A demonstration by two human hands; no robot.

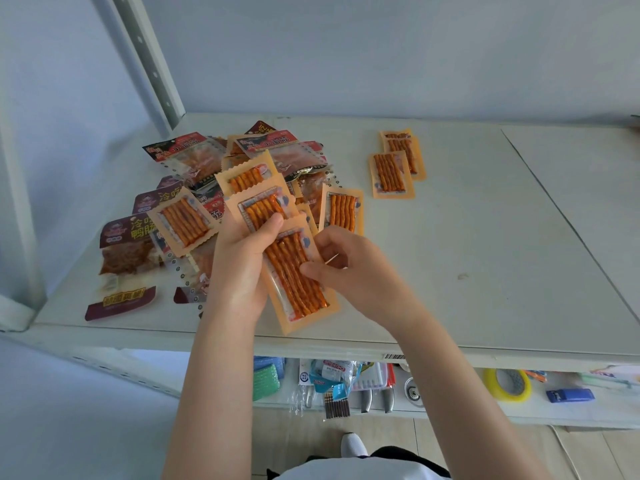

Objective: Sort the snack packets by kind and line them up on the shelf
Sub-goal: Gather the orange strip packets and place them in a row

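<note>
1. At lower centre, a fan of orange stick packets (298,282) is being clasped by the left hand (242,268), while the nearest packet's edge is being pinched by the right hand (346,268).
2. At centre left, a mixed pile (207,174) is being left unsorted on the shelf (485,254).
3. On the purple packets (128,258), "冷吃" and "鸭肠" are being displayed.
4. Towards upper right, a few sorted orange packets (394,168) are being kept apart; the sorting is judged barely begun.

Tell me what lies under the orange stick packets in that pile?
Red-and-black packets and purple ones show beneath the orange packets. Anything deeper is covered and cannot be seen.
</note>
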